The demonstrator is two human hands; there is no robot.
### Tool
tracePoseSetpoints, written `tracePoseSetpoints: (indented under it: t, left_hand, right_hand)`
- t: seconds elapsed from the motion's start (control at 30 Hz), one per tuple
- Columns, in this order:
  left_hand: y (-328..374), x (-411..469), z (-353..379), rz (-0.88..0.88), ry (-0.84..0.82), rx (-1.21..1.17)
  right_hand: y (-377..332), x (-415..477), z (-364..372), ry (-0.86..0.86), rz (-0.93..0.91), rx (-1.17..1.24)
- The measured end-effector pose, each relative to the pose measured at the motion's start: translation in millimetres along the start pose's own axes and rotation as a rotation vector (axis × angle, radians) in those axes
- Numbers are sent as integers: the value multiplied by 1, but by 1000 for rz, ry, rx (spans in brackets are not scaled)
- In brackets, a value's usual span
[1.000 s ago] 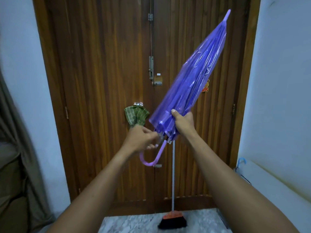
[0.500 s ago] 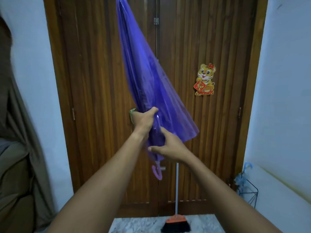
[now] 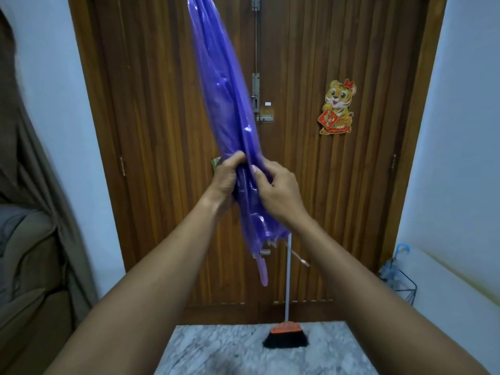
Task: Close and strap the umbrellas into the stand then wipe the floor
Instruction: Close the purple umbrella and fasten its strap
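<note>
A folded purple plastic umbrella stands nearly upright in front of me, tip up past the top edge, pale purple handle hanging below. My left hand grips the gathered canopy from the left. My right hand holds the canopy from the right, thumb pressed into the folds. A black wire umbrella stand sits on the floor at the right wall, with a light blue umbrella handle sticking out of it. A scrap of green checked cloth peeks out behind my left hand.
A closed wooden double door fills the wall ahead, with a tiger sticker. A broom with an orange head leans against it on the grey marble floor. A brown sofa and curtain stand at the left.
The umbrella swung from tilted right to nearly upright, and its loose canopy has been gathered tighter. My right hand rose from low on the canopy to beside my left hand.
</note>
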State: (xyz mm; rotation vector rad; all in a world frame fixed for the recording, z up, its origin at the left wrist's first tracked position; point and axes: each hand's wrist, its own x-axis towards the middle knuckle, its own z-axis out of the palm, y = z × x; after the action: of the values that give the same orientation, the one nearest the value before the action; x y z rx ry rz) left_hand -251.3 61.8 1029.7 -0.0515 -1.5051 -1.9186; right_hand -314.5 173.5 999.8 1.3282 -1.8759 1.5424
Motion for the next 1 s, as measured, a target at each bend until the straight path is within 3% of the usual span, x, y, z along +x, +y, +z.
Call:
tracePoseSetpoints:
  t: [0.1,0.2,0.3,0.37,0.43,0.57,0.63,0.77,1.0]
  left_hand:
    - [-7,-1,-2,2,-145,-103]
    - [-12,1,0,-34,-41,6]
    - [-6,6,-12,-22,114,87]
    - [3,5,-24,-43,117,87]
    - [15,3,-32,-51,90,53]
    - [38,6,-36,44,69,-114]
    - [47,8,-35,80,64,-150]
    - [52,9,-34,56,32,-36]
    - [54,8,-39,43,-9,53]
  right_hand:
    - [-2,-16,23,70,44,-221]
    - [-14,-30,42,100,22,-422]
    - [-9,-42,39,-110,-40,-54]
    - [4,-45,22,-157,78,335]
    - [17,-43,11,-79,286,560]
    - [27,-47,11,-93,399,457]
    - [25,-52,15,-166,418,558]
    - [28,-50,16,-302,389,633]
    - [30,-46,9,-301,412,365]
